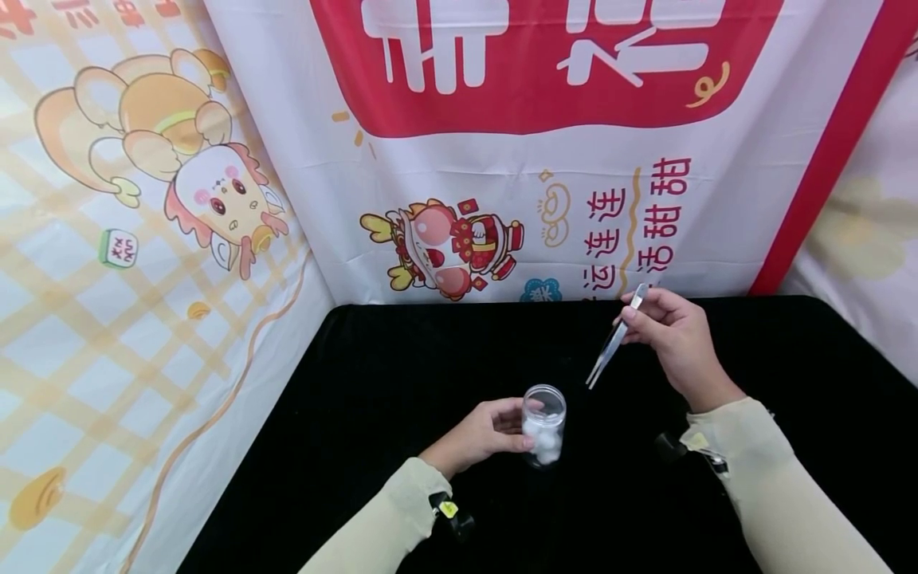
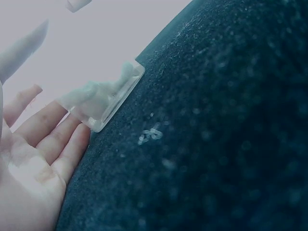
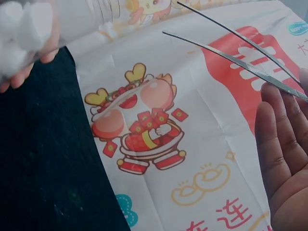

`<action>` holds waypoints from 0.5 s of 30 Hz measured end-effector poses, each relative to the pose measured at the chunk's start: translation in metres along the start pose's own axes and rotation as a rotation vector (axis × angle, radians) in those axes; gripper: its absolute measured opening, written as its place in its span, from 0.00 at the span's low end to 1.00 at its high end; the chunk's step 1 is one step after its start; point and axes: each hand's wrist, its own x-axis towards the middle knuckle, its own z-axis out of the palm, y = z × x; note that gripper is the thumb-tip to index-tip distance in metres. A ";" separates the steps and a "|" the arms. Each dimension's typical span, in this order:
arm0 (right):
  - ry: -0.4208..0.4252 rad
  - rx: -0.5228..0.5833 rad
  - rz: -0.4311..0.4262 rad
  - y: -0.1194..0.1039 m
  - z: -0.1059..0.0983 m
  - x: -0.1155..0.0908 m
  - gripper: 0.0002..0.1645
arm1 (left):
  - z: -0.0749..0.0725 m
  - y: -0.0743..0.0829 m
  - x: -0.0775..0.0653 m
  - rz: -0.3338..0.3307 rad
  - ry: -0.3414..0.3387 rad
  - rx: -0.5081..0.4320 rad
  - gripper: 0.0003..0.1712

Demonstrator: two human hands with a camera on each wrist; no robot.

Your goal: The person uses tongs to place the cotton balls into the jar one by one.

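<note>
A clear plastic jar point(image 1: 534, 405) stands on the black cloth, its mouth uncovered. White cotton balls point(image 1: 548, 446) fill its lower part. My left hand point(image 1: 476, 434) holds the jar from the left, thumb at the near side and fingers around the back. In the left wrist view the jar's base point(image 2: 113, 103) shows against the cloth. To the right and farther back, my right hand point(image 1: 677, 339) pinches metal tweezers point(image 1: 611, 349) between thumb and fingers. Their two tips point down toward the jar, apart from it and from each other; the right wrist view shows the tweezers' prongs point(image 3: 231, 57) spread with nothing between them.
Black cloth point(image 1: 373, 383) covers the table. A white and red printed curtain point(image 1: 459, 175) hangs behind its far edge, and a checked cartoon curtain point(image 1: 143, 319) hangs on the left. Dark wrist cameras sit on both sleeves.
</note>
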 end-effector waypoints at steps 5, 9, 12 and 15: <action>0.008 -0.029 -0.006 0.003 -0.005 0.002 0.09 | -0.001 0.002 0.000 -0.016 -0.009 -0.001 0.28; 0.031 -0.075 -0.001 0.007 -0.010 0.004 0.10 | -0.002 0.002 0.001 -0.013 -0.022 -0.006 0.28; 0.065 -0.168 0.033 0.007 -0.013 0.005 0.10 | -0.002 0.001 0.000 -0.009 -0.019 -0.016 0.28; 0.091 -0.280 0.076 0.007 -0.017 0.006 0.09 | -0.001 0.000 0.000 0.004 -0.014 -0.020 0.28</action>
